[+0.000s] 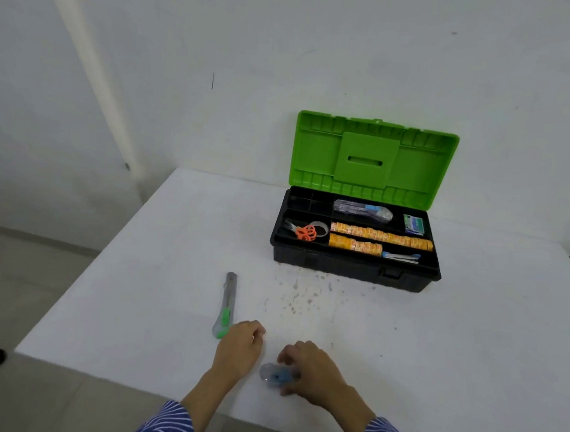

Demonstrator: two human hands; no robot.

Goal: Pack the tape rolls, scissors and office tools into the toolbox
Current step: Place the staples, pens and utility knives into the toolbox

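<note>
Gripping small blue-clear tape dispenser [278, 375] on white table [133, 306], well in front of open toolbox [355, 262]: right hand [315, 371], fingers curled round it. Left hand [241, 347] loosely curled, holding nothing, beside utility knife [226, 305]. Toolbox tray: scissors [304, 231], yellow tape rolls [381, 236].

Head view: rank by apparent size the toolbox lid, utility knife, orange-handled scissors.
1. toolbox lid, clearly largest.
2. utility knife.
3. orange-handled scissors, though they sit farther from the camera, so 2 versus 3 is unsure.
</note>
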